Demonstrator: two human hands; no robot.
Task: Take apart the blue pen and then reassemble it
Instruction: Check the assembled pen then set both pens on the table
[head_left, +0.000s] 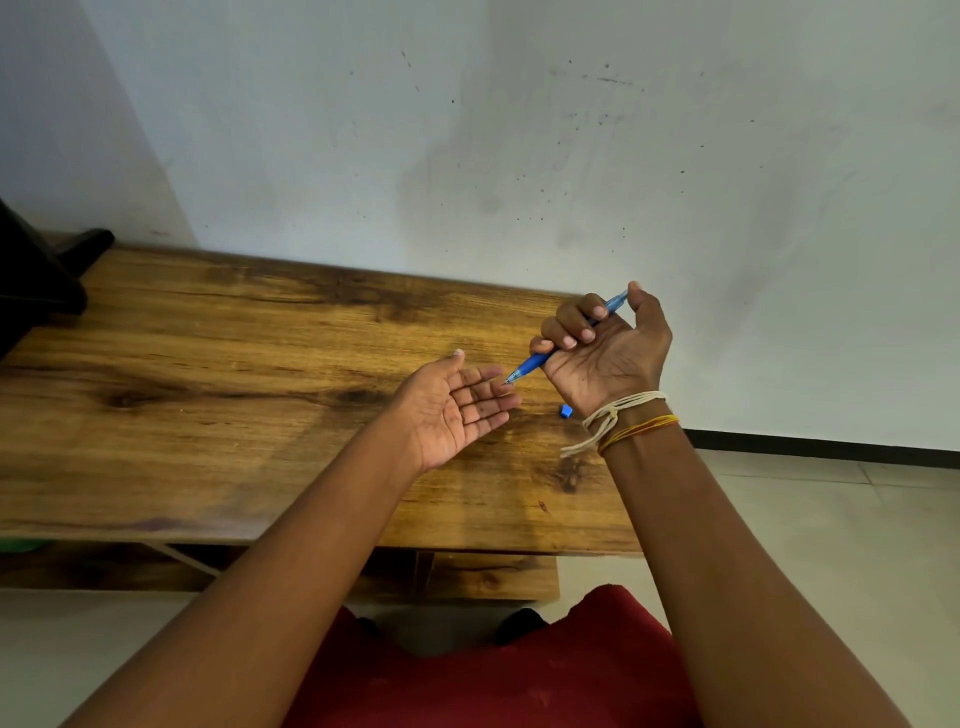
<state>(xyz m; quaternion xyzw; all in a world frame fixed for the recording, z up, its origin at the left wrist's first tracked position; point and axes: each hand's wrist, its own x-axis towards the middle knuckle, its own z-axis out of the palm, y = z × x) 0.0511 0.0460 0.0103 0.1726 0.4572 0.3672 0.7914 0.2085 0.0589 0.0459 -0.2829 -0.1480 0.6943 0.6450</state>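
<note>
My right hand (608, 353) is raised over the right end of the wooden table (234, 374), fingers curled around the blue pen (535, 361). The pen slants down to the left, its metal tip almost touching the fingertips of my left hand (457, 410). That hand lies palm up, fingers spread, holding nothing. The pen's upper end sticks out by my right thumb. A small blue piece (565, 411) lies on the table just below my right wrist, partly hidden by it.
A pale wall rises right behind the table. A dark object (47, 270) stands at the table's far left end. The table's right edge is close to my right wrist, with tiled floor (831, 545) beyond. A red seat (519, 675) shows between my forearms.
</note>
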